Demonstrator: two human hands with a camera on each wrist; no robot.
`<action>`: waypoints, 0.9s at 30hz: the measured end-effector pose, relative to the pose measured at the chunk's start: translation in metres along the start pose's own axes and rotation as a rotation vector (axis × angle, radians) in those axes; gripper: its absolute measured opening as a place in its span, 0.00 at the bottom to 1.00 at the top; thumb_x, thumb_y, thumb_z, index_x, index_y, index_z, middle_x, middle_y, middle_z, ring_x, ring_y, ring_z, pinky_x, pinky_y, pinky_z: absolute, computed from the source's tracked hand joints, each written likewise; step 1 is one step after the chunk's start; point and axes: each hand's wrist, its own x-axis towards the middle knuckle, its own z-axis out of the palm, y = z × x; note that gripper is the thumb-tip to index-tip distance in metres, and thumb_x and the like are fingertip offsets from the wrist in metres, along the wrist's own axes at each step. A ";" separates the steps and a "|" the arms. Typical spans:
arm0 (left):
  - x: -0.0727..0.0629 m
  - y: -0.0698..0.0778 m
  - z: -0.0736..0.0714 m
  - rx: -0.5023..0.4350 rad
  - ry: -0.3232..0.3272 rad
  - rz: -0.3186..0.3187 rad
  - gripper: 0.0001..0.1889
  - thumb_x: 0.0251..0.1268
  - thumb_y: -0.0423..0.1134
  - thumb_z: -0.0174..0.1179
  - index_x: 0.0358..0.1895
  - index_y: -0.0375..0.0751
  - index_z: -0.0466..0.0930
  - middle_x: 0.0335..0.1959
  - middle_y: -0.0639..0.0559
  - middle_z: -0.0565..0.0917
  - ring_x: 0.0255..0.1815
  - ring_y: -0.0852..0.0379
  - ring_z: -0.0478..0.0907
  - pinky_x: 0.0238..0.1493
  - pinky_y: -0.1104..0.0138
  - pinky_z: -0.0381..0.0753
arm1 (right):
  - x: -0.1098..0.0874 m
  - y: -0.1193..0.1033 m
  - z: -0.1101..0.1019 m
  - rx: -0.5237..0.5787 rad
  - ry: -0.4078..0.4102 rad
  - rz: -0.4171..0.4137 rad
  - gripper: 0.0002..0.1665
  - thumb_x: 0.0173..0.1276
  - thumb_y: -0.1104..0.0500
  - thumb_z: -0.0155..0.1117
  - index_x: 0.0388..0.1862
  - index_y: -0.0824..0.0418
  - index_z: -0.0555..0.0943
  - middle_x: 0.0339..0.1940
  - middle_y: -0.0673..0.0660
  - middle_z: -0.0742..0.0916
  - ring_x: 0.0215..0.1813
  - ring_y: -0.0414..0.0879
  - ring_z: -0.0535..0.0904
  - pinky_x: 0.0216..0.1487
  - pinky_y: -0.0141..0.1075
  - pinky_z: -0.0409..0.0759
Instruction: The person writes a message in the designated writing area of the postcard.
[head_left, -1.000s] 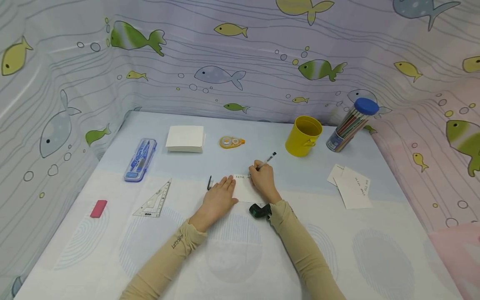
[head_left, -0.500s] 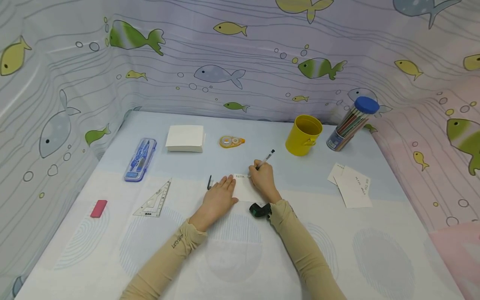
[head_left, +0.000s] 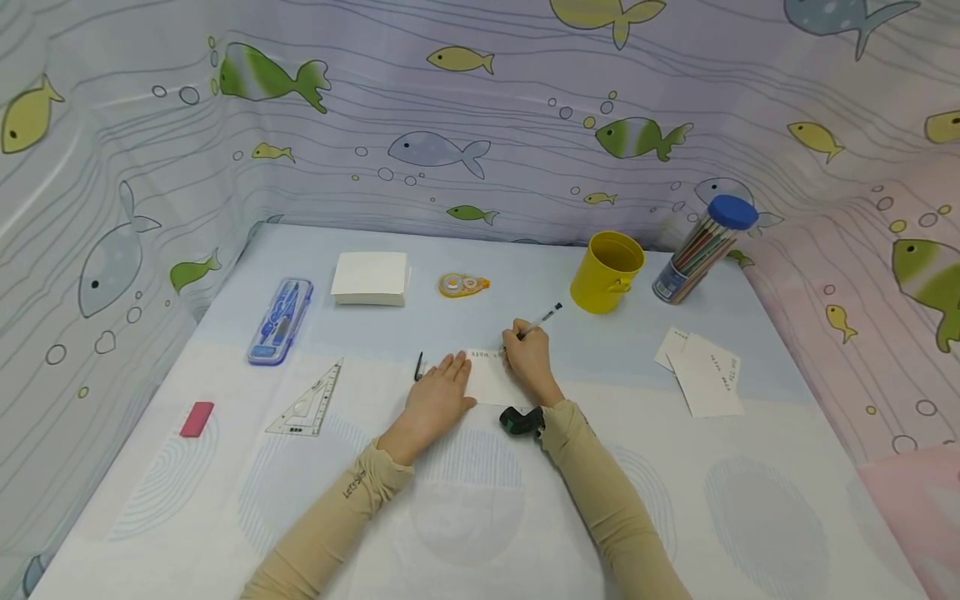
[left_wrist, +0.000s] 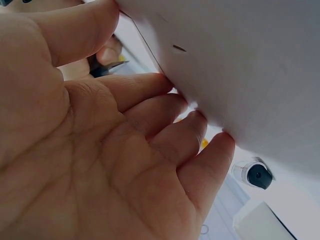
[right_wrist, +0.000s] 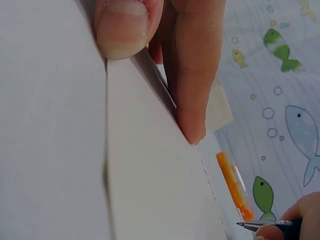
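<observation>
A small sheet of white paper point(head_left: 491, 385) lies at the middle of the table, with a short line of handwriting along its top edge. My left hand point(head_left: 441, 392) rests on the paper's left side, fingers extended; in the left wrist view its fingertips point(left_wrist: 222, 145) touch the surface. My right hand point(head_left: 529, 358) pinches a pen point(head_left: 546, 317) with a clear barrel and black end, its tip at the writing. In the right wrist view, the pen's metal point point(right_wrist: 247, 223) shows beside the paper's written edge. A black-clipped pen cap point(head_left: 418, 367) lies just beyond my left fingers.
At the back are a paper stack point(head_left: 370, 278), correction tape point(head_left: 462, 285), yellow mug point(head_left: 606, 273) and pencil tub point(head_left: 705, 250). Written sheets point(head_left: 705, 379) lie right. A compass-set case point(head_left: 281, 322), set square point(head_left: 309, 404) and red eraser point(head_left: 197, 418) lie left.
My right hand has shifted slightly right along the written line, and the pen's upper end leans further right. The left hand has stayed in place on the paper.
</observation>
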 end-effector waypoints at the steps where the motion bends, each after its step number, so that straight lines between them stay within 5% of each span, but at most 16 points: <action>1: 0.000 0.000 0.000 -0.002 0.003 0.002 0.34 0.70 0.49 0.56 0.71 0.30 0.61 0.75 0.39 0.61 0.76 0.42 0.58 0.73 0.51 0.63 | 0.000 0.000 -0.001 -0.011 -0.002 -0.002 0.22 0.66 0.67 0.46 0.12 0.56 0.59 0.04 0.47 0.65 0.07 0.37 0.62 0.12 0.28 0.59; 27: 0.000 0.001 0.001 -0.007 0.002 -0.011 0.34 0.69 0.48 0.57 0.71 0.31 0.61 0.75 0.39 0.61 0.76 0.42 0.58 0.74 0.51 0.62 | -0.002 0.004 -0.004 -0.058 -0.041 0.031 0.20 0.66 0.64 0.50 0.13 0.56 0.63 0.07 0.50 0.72 0.09 0.39 0.68 0.12 0.28 0.62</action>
